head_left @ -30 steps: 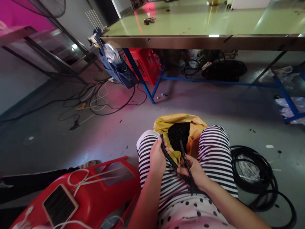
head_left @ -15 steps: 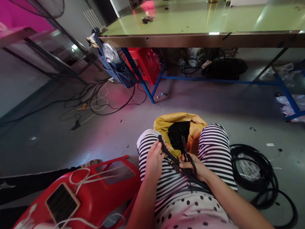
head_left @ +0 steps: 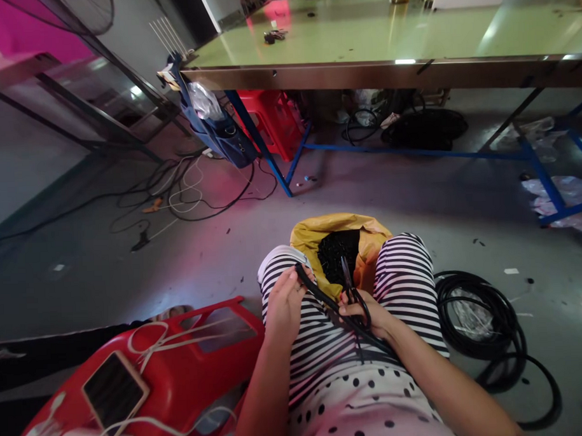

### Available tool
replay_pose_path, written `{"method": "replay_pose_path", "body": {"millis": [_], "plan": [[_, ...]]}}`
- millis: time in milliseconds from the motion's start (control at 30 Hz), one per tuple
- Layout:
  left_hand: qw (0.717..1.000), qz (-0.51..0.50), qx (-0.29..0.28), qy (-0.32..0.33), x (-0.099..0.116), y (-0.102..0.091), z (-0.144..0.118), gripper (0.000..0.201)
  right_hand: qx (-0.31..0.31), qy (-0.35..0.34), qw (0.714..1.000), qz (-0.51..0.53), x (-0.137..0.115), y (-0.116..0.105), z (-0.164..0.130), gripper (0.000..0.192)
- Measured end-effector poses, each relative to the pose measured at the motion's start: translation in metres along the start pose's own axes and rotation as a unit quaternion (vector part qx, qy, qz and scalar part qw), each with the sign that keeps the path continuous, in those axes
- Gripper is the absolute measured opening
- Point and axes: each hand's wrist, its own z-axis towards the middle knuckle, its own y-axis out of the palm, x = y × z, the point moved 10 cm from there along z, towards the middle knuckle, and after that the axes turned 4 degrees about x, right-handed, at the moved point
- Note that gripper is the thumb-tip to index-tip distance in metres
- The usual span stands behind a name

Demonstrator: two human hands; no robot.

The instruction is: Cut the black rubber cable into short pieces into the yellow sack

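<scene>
Down on the person's lap, the left hand (head_left: 283, 302) holds the end of a black tube (head_left: 317, 293), with its fingers curled around the tube just above the striped left knee. The tube runs from that hand across the lap to the right hand (head_left: 365, 314), then goes on down over the striped legs. The right hand holds a pair of scissors (head_left: 349, 281), and its fingers are tucked through the dark handles and closed on them. The scissor blades point up and away from the person, over the mouth of a yellow bag (head_left: 315, 233). The blades look close together, but the picture is too small to tell if they are fully shut. The yellow bag stands between the two knees and is full of small black pieces (head_left: 335, 248). On the floor to the person's right lies a big coil of black hose (head_left: 490, 335), just beside the right leg. To the person's left is a red plastic stool (head_left: 182, 374) with a phone (head_left: 114, 392) and white cords lying on its seat. Farther off stands a long green table (head_left: 384, 33) with blue legs, and loose wires lie on the floor near its left corner.
</scene>
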Motion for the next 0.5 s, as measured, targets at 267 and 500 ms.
{"method": "replay_pose_path", "body": {"millis": [267, 500], "plan": [[0.998, -0.039, -0.047, -0.007, 0.014, 0.012, -0.001, 0.030, 0.004, 0.013, 1.000, -0.003, 0.003, 0.001, 0.000, 0.063], [0.997, -0.020, -0.037, -0.060, -0.006, 0.018, 0.000, 0.025, 0.030, 0.002, 1.000, 0.002, 0.005, -0.007, 0.005, 0.061]]}}
